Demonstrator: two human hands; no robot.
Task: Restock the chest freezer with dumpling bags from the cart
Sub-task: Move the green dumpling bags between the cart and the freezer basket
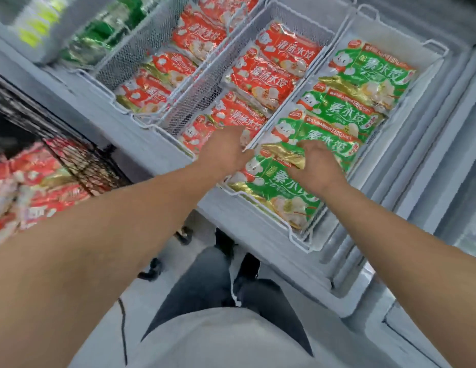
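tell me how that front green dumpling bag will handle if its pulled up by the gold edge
Probably floppy: the green dumpling bag is thin film, and its gold edge crumples where the right hand pinches it. Likely slippery, since the wrapper is glossy. The lumpy contents may shift and sag, so a hand underneath would help.

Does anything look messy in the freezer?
Mostly tidy. One green dumpling bag has its gold end scrunched up under the right hand, which grips it. The left hand rests by the basket divider.
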